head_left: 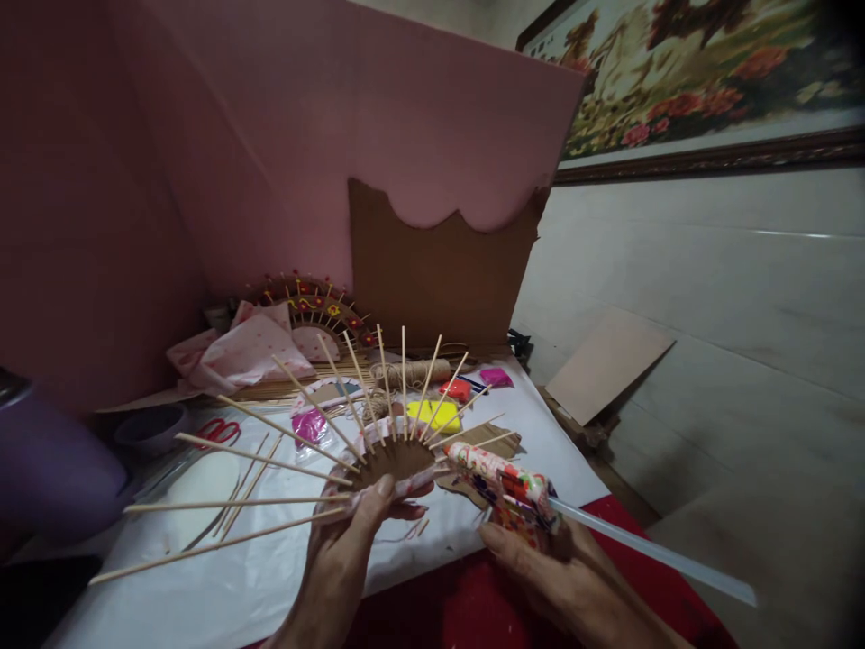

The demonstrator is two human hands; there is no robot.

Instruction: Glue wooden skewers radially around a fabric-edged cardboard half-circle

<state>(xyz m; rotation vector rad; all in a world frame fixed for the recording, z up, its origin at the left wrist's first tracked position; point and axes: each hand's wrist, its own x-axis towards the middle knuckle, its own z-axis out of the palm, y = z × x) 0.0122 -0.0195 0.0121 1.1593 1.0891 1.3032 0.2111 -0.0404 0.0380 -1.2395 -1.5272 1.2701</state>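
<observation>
My left hand (355,527) grips a half-round cardboard piece (396,458) edged in patterned cloth, with several long wooden skewers (270,460) fanning out from it. My right hand (541,568) is closed on a glue gun (504,482) wrapped in flowered paper. Its nozzle touches the right edge of the cardboard piece, and a clear glue stick (649,550) juts out behind it to the right. Both hands hover just above the near edge of the white-covered table (270,586).
On the table lie red scissors (217,431), a twine spool (412,371), yellow, pink and red packets (436,413), pink patterned cloth (243,353) and a finished decorated fan (317,311). A pink board (338,135) and brown cardboard (439,270) stand behind. A cardboard sheet (605,361) leans against the right wall.
</observation>
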